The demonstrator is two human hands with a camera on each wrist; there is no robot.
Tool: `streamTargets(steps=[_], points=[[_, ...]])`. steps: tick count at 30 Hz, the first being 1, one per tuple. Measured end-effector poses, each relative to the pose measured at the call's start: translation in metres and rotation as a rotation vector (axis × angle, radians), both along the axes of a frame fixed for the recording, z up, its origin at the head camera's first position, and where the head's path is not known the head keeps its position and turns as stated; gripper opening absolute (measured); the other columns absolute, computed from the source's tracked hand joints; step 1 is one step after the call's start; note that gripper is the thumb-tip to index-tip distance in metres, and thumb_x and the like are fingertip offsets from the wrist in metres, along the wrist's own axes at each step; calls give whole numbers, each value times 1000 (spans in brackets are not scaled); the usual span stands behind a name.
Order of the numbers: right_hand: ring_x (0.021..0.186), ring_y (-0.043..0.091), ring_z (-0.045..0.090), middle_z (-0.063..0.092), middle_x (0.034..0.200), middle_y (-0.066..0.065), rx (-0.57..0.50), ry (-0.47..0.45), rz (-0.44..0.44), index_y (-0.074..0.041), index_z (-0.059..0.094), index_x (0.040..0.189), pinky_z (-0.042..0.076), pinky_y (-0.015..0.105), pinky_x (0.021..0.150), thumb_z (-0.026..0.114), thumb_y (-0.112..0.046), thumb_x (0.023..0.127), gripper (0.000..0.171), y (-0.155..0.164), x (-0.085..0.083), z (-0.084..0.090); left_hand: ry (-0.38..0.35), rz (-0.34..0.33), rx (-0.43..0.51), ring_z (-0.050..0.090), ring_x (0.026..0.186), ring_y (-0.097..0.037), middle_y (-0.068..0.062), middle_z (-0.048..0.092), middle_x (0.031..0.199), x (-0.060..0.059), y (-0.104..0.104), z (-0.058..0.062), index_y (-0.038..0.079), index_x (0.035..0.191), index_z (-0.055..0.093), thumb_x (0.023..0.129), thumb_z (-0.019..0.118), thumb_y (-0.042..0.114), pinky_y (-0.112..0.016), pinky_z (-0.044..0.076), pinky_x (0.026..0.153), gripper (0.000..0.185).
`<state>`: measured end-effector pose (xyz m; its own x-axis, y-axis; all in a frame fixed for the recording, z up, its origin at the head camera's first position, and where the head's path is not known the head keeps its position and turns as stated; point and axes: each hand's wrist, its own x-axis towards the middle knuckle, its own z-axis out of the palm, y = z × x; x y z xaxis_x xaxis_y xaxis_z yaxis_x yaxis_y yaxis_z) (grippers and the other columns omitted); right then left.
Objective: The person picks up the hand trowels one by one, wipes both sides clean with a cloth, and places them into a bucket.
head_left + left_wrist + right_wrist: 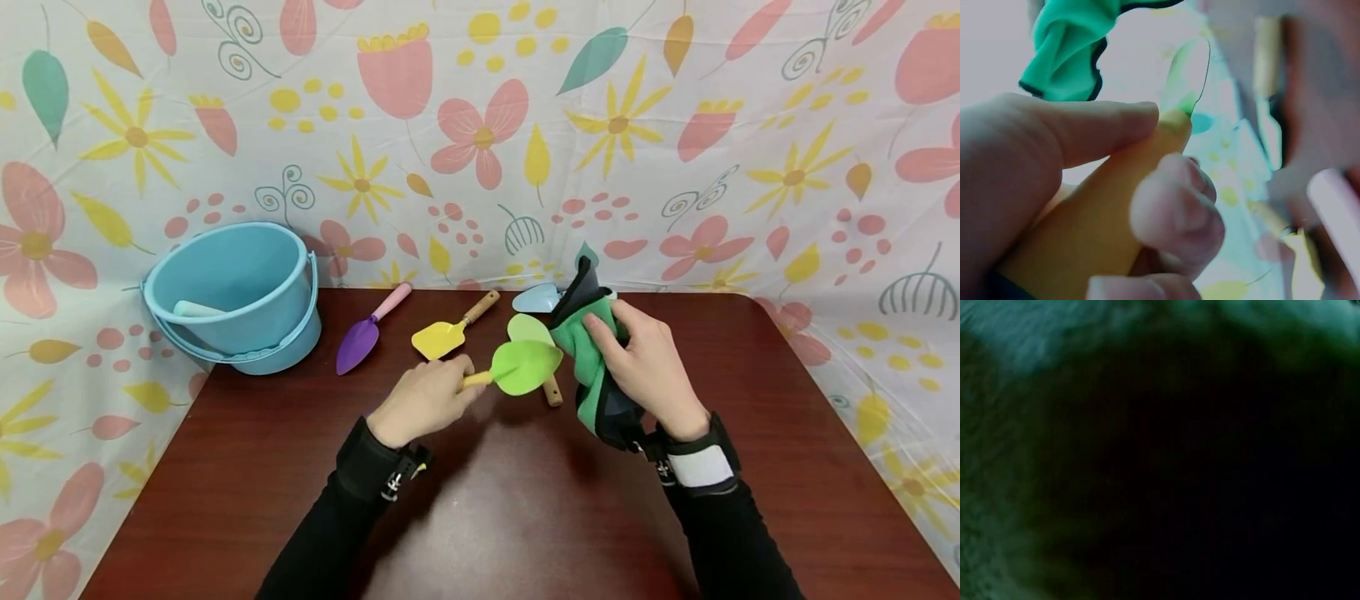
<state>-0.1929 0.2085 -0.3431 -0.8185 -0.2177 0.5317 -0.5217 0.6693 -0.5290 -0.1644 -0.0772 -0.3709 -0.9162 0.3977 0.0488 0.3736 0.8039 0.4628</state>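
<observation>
In the head view my left hand (429, 398) grips the yellow handle of a small trowel (527, 367) with a bright green blade. The left wrist view shows thumb and fingers curled round that handle (1094, 219). My right hand (651, 360) holds a bunched green and dark grey cloth (588, 354), just right of the blade. Behind the held trowel lies another green-bladed tool (528, 327), partly covered, with a wooden handle end (552, 392) showing below. Dark, blurred fabric (1054, 331) fills the right wrist view and hides the hand there.
A blue bucket (225, 271) stands at the back left, with a pale blue piece (197, 309) inside. Along the back of the brown table (480, 517) lie a purple trowel (358, 346) with a pink handle, a yellow shovel (438, 339) and a light blue trowel (536, 298).
</observation>
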Motion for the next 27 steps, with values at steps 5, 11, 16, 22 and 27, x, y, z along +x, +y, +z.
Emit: streamTargets(steps=[5, 11, 16, 22, 27], points=[[85, 25, 59, 62, 98, 10, -68, 48, -7, -9, 63, 118, 44, 42, 74, 60, -23, 99, 24, -15, -4, 8, 37, -3, 60, 46, 60, -11, 4, 47, 64, -20, -1, 16, 17, 89, 65, 98, 61, 34, -27, 38, 55, 20], [99, 34, 51, 55, 115, 18, -146, 111, -74, -12, 57, 134, 37, 46, 77, 64, -16, 95, 39, -33, -11, 13, 8, -31, 181, 38, 50, -12, 3, 41, 62, -37, -3, 27, 14, 94, 66, 98, 59, 32, -27, 32, 52, 19], [100, 33, 53, 55, 113, 18, -188, 183, -69, -12, 61, 131, 39, 45, 77, 65, -9, 93, 38, -46, -15, 13, -3, -55, 266, 37, 51, -12, 2, 41, 63, -45, -4, 28, 15, 101, 67, 99, 59, 35, -28, 32, 54, 22], [89, 28, 53, 54, 111, 15, -153, 190, -31, -11, 65, 127, 39, 42, 73, 63, -10, 93, 33, -61, -19, 11, 31, -24, 284, 38, 49, -14, 1, 44, 62, -43, -5, 31, 14, 112, 68, 98, 60, 33, -29, 32, 52, 25], [89, 26, 54, 56, 110, 12, -96, 165, -4, -14, 66, 126, 41, 42, 70, 62, -10, 94, 33, -65, -18, 10, 59, 4, 319, 43, 46, -18, -1, 50, 63, -36, 1, 33, 13, 116, 67, 98, 60, 33, -29, 34, 48, 28]])
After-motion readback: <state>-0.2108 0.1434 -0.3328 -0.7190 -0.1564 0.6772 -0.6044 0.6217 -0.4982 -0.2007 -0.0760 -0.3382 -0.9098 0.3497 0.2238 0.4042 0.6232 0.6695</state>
